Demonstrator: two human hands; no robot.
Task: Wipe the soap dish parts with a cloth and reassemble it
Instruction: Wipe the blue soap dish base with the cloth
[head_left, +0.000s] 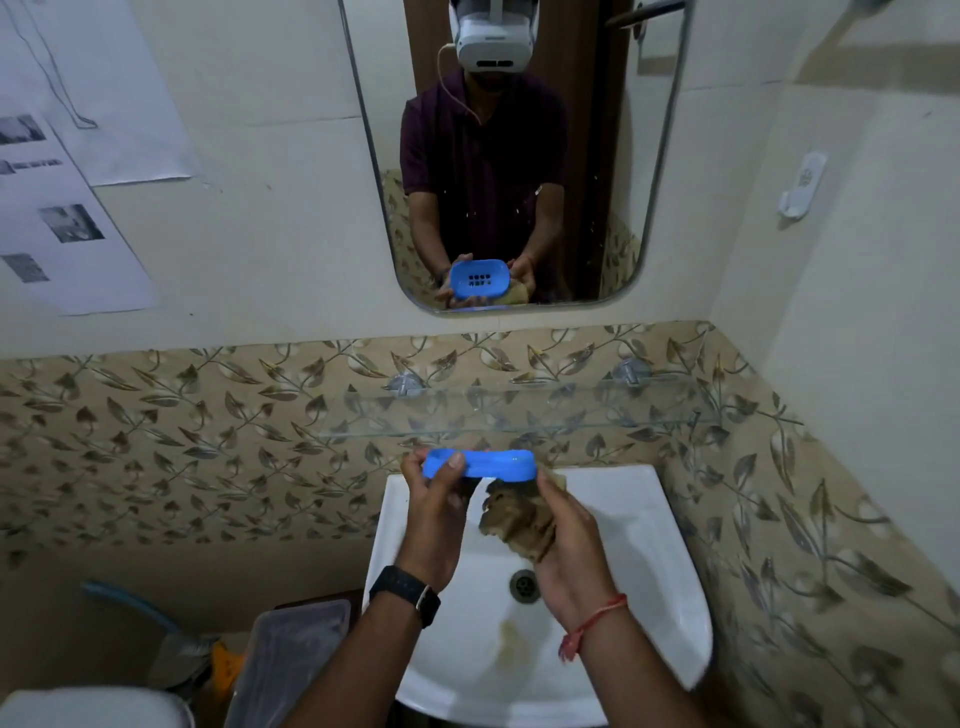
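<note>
You stand before a white sink (649, 545) fixed to a leaf-patterned tiled wall, with a glass shelf (519, 410) just above its back edge and a mirror (519, 156) higher up. Over the back edge of the sink, your left hand (434, 525) pinches the left end of the blue soap dish part (480, 464), thumb on the near face and fingers curled behind it. The part is held level, and its mirror image shows drain slots. Your right hand (566, 545) is closed around a bunched brown cloth (517, 519), which touches the underside of the part's right end. A drain (523, 584) sits below your wrists.
</note>
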